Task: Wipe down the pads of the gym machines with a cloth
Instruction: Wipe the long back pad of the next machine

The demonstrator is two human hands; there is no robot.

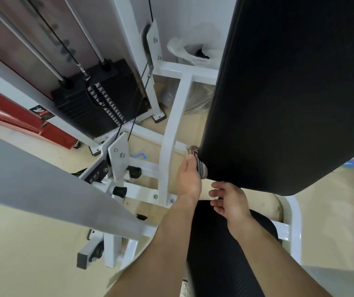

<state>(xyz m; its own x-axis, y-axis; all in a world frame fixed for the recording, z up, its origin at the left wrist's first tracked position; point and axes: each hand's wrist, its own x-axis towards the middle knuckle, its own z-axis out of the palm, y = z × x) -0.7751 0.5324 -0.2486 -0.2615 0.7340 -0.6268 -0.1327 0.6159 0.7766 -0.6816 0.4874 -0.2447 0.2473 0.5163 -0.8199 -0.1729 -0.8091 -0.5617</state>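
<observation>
A long black back pad (289, 93) fills the right half of the view, running down toward me. My left hand (190, 179) presses a striped brown and grey cloth (198, 165) against the pad's lower left edge. My right hand (229, 202) hovers just under the pad's bottom end with its fingers spread and nothing in them. Below both arms lies the black seat pad (219, 243).
The white machine frame (169, 136) runs under the pads. A black weight stack (98, 97) with cables stands at left. A grey bar (43, 189) crosses the lower left. A bin lined with a clear bag (193, 50) sits behind. Beige floor surrounds the machine.
</observation>
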